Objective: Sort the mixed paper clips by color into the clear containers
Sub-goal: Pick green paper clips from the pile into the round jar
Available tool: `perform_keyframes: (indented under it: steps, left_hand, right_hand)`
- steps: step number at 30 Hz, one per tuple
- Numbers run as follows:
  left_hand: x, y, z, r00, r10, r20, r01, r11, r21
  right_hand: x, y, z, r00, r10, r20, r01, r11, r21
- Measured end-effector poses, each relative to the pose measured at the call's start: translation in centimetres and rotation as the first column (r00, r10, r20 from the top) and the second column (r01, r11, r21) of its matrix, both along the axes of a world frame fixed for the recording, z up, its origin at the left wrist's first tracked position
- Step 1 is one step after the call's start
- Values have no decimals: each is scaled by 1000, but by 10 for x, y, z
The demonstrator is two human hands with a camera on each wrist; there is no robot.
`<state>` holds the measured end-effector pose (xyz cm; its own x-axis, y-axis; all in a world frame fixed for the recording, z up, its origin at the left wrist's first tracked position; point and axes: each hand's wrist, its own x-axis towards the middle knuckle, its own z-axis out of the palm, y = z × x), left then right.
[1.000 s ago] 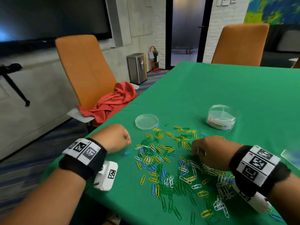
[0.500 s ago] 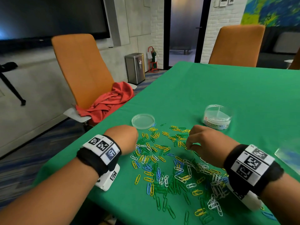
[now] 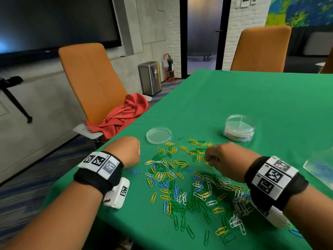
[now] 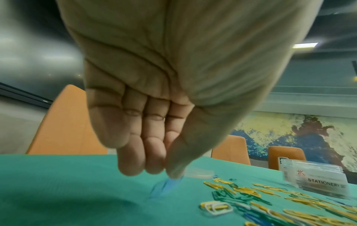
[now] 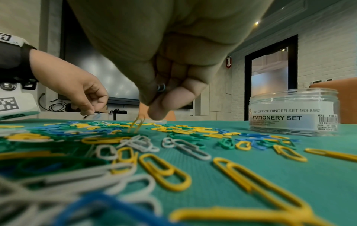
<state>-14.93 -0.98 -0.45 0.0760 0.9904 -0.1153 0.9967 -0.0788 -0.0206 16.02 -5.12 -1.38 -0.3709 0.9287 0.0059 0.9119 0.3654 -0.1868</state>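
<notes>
Left hand (image 3: 126, 150) pinches a blue clip (image 4: 170, 185) off the counter (image 3: 252, 98); right hand (image 3: 225, 156) fingers hold a yellow clip (image 5: 137, 124) over the pile.

I'm looking at a mtg room w/ a tabletop (image 3: 252, 98) under green cloth. Orange chair (image 3: 91, 82) on the left side, red cloth (image 3: 122, 116) heaped on its seat; 2nd orange chair (image 3: 261, 49) at the far end. Big dark screen (image 3: 54, 24) on the grey panelled left wall, steel bin (image 3: 150, 78) below it, red stand w/ extinguisher (image 3: 169, 69) beside the bin. White brick around a dark-framed glass door (image 3: 201, 33). Blue-yellow-green mural (image 3: 302, 9) top right. Floor is blue-grey streaked carpet (image 3: 36, 181). Black tripod leg (image 3: 16, 101) far left.
</notes>
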Motion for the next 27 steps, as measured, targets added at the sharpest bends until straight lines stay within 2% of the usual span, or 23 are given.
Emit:
perform_keyframes:
  steps: [3,6,9,12,14,16,18,19,23,25,27]
  left_hand:
    - [1,0,-1,999,5,41,-4,1000,-8]
    - [10,-1,-3,992,-92,91,99,993,-67]
    - [16,-1,-4,987,-153,43,157,982,-104]
    - [14,2,-6,982,-179,63,185,976,-112]
    - [10,2,-4,979,-178,99,185,980,-76]
    - [5,-1,1,972,-164,168,156,986,59]
    - [1,-8,5,939,-158,304,111,980,165]
    - [-1,-13,5,920,-164,356,108,979,172]
    - [0,-26,3,902,-210,377,222,975,12]
    - [3,-26,6,923,-203,328,220,975,-18]
    - [7,-27,9,942,-201,268,220,975,-43]
  right_hand:
    - [1,0,1,1000,-27,-10,27,999,-19]
    - [2,0,-2,999,-30,28,29,999,24]
    - [1,-1,-2,997,-46,58,45,999,18]
    - [0,-2,-2,996,-41,74,38,998,52]
    - [-1,-4,-1,995,-44,91,39,997,62]
    - [-1,-5,1,992,-49,115,43,998,48]
    - [-5,-5,3,989,-36,141,34,999,18]
    - [-11,-3,5,988,-22,155,22,1000,1]
    - [-61,3,6,978,126,164,-123,992,-26]
    - [-85,6,3,973,190,128,-183,981,-62]
    - [-98,11,1,974,185,133,-170,978,-117]
